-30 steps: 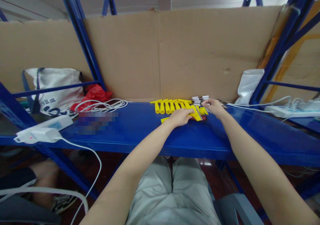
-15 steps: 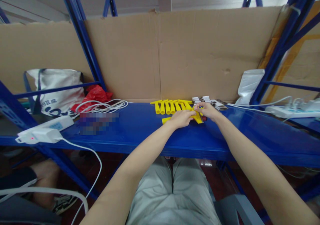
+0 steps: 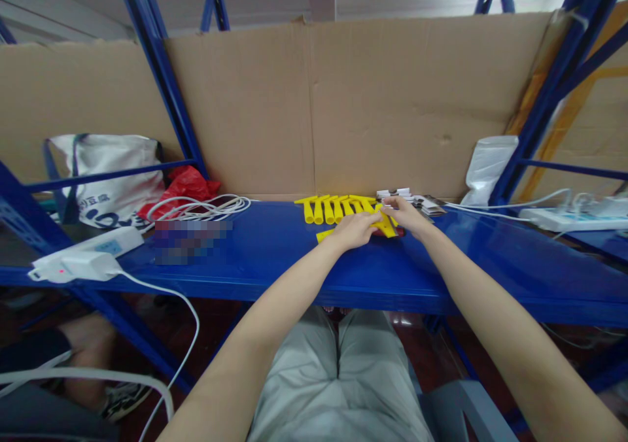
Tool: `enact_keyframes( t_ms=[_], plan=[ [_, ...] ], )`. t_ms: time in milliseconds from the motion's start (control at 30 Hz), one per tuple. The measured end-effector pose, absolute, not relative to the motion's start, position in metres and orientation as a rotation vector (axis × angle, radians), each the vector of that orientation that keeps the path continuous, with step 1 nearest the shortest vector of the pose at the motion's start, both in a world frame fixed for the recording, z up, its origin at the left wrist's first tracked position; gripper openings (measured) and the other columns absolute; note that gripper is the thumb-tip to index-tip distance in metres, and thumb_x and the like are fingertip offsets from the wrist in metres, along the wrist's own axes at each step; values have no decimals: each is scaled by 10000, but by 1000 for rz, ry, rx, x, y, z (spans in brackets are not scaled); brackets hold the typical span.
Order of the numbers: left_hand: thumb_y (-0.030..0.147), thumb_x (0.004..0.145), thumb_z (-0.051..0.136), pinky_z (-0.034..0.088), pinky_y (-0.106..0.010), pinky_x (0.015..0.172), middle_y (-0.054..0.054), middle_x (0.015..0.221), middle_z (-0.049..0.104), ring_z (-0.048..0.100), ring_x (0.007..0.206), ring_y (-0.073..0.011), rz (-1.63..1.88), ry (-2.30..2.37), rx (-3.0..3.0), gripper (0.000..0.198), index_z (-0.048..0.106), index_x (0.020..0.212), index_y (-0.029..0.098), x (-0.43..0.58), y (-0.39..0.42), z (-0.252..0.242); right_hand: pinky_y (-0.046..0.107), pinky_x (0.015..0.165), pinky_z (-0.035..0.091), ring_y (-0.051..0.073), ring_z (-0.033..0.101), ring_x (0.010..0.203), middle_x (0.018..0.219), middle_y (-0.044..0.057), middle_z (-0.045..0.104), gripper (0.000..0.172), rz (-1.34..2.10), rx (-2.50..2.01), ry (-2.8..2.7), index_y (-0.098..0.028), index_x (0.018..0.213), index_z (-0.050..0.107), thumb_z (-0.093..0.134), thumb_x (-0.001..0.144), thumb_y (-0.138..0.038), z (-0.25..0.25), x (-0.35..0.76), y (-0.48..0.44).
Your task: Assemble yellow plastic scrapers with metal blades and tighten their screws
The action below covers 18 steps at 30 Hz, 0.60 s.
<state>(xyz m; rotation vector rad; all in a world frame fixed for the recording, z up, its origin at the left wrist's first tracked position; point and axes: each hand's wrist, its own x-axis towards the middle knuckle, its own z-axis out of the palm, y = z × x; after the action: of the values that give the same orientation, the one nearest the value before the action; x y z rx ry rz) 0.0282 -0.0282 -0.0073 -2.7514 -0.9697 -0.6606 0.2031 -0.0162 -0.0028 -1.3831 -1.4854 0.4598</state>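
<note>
My left hand [image 3: 357,231] is wrapped round a yellow T-shaped scraper [image 3: 385,225], whose handle end [image 3: 324,235] sticks out on the left of the palm. At the far edge of its wide head, the fingers of my right hand [image 3: 403,213] are pinched together; they hide whatever small part lies between them. Just beyond my hands, several more yellow scrapers [image 3: 328,210] lie side by side in a row, handles toward me. Beneath the held scraper a dark red object [image 3: 400,231] shows only in part.
Behind my right hand lie small white-and-black packets [image 3: 426,204]. A cardboard panel [image 3: 314,115] backs the blue shelf [image 3: 275,259]. Left are coiled white cables [image 3: 216,206], a power strip [image 3: 88,252] and a cloth bag [image 3: 110,180]; right, another power strip [image 3: 579,218]. Someone's leg [image 3: 88,344] shows lower left.
The held scraper's head has tipped and shifted slightly away and to the left. My right fingers have risen a little along its far edge. The row of scrapers has not moved.
</note>
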Motion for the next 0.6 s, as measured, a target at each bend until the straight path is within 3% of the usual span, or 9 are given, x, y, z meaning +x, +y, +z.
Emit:
enact_keyframes(
  t_ms=[100, 267, 600],
  plan=[
    [248, 906, 451, 464, -329, 911, -56, 1201, 633, 584, 1108, -203, -692, -1015, -2754, 294, 561, 1179, 232, 27, -28, -6, 315, 872, 434, 166, 579, 913, 1017, 70, 655, 154, 502, -1422, -1496, -159, 893, 617, 596, 751, -216, 1, 204, -20],
    [244, 901, 468, 450, -328, 939, -71, 1247, 613, 569, 1142, -207, -712, -1074, -2777, 352, 517, 1248, 214, 25, -28, -3, 247, 675, 415, 131, 534, 673, 691, 17, 637, 128, 757, -1453, -1592, -166, 664, 616, 621, 723, -279, 5, 205, -27],
    [273, 893, 466, 453, -369, 934, -97, 1300, 579, 571, 1145, -252, -659, -1210, -2768, 484, 408, 1371, 217, 26, -28, -4, 227, 565, 374, 104, 483, 560, 584, -8, 595, 120, 823, -1426, -1526, -163, 601, 596, 613, 714, -199, 8, 197, -35]
  ],
)
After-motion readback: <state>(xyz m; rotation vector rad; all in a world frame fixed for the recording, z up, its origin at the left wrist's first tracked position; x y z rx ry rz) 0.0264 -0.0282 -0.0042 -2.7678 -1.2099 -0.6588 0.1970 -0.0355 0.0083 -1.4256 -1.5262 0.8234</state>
